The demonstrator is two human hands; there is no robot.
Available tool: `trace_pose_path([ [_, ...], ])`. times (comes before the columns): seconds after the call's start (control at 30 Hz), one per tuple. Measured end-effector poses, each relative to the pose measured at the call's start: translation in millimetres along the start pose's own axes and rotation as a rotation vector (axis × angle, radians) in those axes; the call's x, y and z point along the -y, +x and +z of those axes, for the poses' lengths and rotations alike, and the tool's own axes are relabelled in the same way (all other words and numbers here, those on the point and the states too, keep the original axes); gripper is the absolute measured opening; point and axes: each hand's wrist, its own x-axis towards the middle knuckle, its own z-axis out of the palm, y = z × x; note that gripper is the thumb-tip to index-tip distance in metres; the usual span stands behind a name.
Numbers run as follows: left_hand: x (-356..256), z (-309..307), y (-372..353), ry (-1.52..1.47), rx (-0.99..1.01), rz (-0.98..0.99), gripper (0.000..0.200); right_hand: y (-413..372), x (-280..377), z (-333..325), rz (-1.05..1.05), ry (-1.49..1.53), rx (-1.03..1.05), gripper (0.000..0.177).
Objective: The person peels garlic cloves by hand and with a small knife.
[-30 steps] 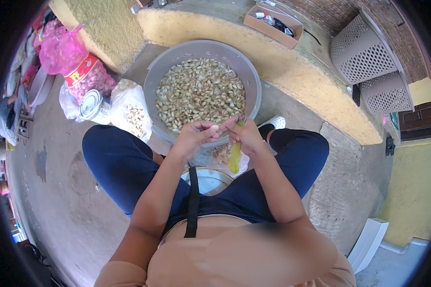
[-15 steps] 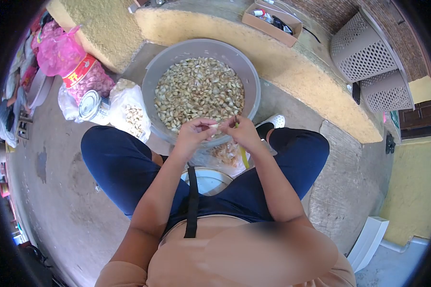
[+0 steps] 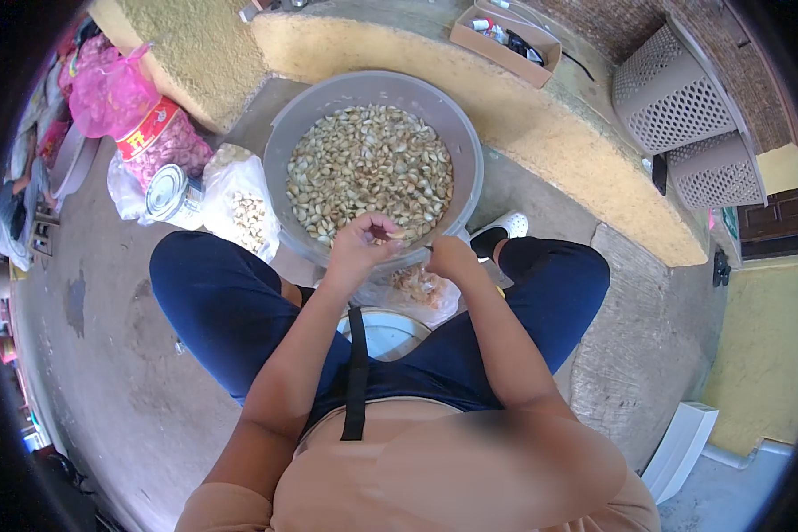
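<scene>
A large grey tub point(image 3: 279, 168) full of garlic cloves point(image 3: 372, 160) stands in front of me. Over its near rim, my left hand point(image 3: 362, 248) pinches a single garlic clove point(image 3: 399, 236) between thumb and fingers. Close beside it, my right hand point(image 3: 455, 259) is closed around what looks like a small knife; a dark tip shows by the fingers and a bit of yellow below the hand. Most of that tool is hidden by the hand. Under my hands lies a clear plastic bag with peelings point(image 3: 419, 285).
Left of the tub are a white bag of pale cloves point(image 3: 248, 217), a tin can point(image 3: 170, 195) and a pink mesh sack point(image 3: 164, 146). A yellow ledge point(image 3: 523, 133) carries a cardboard box point(image 3: 505, 42) and grey baskets point(image 3: 674, 97). A white lid point(image 3: 386, 332) lies between my legs.
My right hand has drawn slightly right and turned, so the yellow piece beneath it now shows farther right. My left hand stays nearly in place with the clove more exposed.
</scene>
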Motion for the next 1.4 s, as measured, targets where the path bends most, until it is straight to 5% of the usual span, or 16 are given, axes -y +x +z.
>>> trace_pose_path([
  [0.17,4.3,-1.2,0.5,0.069,-0.042,0.027,0.021,-8.6,16.2,-37.4,0.054,0.503,-0.037,0.022],
  [0.27,9.9,-3.2,3.1,0.174,-0.046,0.06,0.02,-7.6,6.3,-32.7,-0.093,0.142,0.006,0.021],
  [0.47,4.6,-0.7,2.0,0.172,-0.068,0.028,0.021,-7.4,5.1,-19.3,0.074,-0.116,0.118,0.018],
  [0.57,5.0,1.3,1.8,0.214,-0.063,0.08,0.021,7.5,-11.3,9.6,0.153,-0.112,0.081,0.018],
  [0.67,0.8,3.7,0.2,0.227,-0.065,0.039,0.021,9.1,-11.6,6.4,0.137,-0.16,0.289,0.023],
  [0.77,5.4,2.1,1.3,0.229,-0.063,0.063,0.02,10.1,-12.0,7.0,0.155,-0.134,0.171,0.023],
  [0.87,5.7,1.2,1.8,0.265,-0.09,0.066,0.019,16.0,-5.6,-6.3,-0.026,0.072,0.038,0.027],
  [0.97,0.1,3.6,0.1,0.377,-0.162,0.021,0.017,-5.9,25.6,-43.3,0.075,1.202,0.205,0.033],
  [1.17,20.0,5.1,4.6,0.248,-0.118,0.015,0.016,-16.1,45.6,-40.3,-0.021,1.086,-0.093,0.028],
  [1.4,13.1,1.4,8.8,0.132,-0.14,-0.2,0.015,-11.5,42.5,-33.7,-0.342,0.611,-0.458,0.024],
])
